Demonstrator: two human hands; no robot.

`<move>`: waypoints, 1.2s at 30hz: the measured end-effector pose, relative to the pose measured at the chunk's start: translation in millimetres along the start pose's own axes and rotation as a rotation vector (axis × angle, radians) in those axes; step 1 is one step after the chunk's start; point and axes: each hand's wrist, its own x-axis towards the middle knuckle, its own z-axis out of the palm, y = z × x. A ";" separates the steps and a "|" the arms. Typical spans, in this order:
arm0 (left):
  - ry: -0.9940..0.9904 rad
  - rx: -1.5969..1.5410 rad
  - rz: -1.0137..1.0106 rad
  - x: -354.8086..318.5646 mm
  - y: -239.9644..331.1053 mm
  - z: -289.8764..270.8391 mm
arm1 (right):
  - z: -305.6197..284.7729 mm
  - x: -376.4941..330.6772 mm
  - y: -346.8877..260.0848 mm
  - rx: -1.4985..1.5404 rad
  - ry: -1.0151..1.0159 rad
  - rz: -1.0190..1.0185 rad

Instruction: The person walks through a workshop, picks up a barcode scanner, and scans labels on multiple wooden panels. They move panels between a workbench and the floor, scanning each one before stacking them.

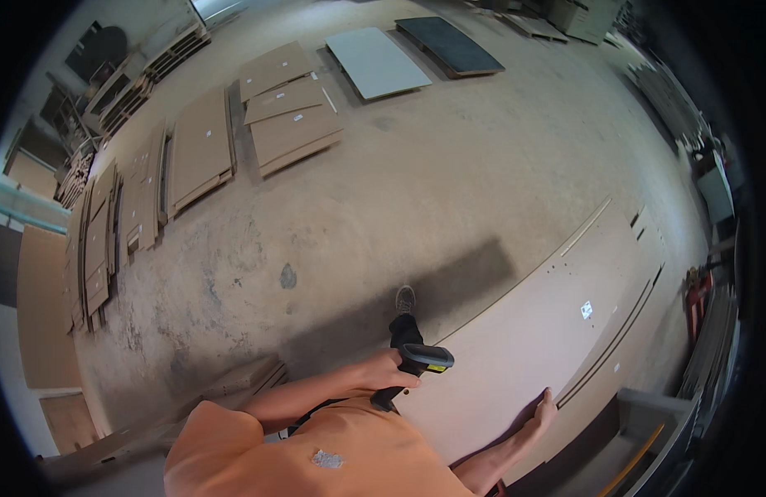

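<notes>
My left hand (389,370) is shut on a black handheld scanner (422,362) with a yellow mark, held over the near edge of a large pale board (532,340). The board lies flat in front of me, with narrow grooves, small holes and a small white label (587,310) on its face. My right hand (544,410) grips the board's lower edge, fingers curled over it. My orange shirt fills the bottom of the view, and one shoe (405,299) shows on the floor past the scanner.
Stacks of brown boards (202,153) lie on the concrete floor at the left and far side. A white panel (378,62) and a dark panel (449,45) lie beyond them. A red cart frame (698,300) and racks stand at the right.
</notes>
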 end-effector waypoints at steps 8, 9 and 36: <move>0.245 -0.120 0.025 5.9 60.8 -136.5 | 272.1 37.1 -174.4 -0.398 -0.299 -0.146; 0.281 -0.095 -0.032 2.7 68.7 -152.3 | 308.4 32.0 -189.7 -0.423 -0.334 -0.197; 1.078 -0.919 0.082 35.9 135.6 -641.3 | 1125.2 -260.9 -446.1 -0.828 -1.059 -0.611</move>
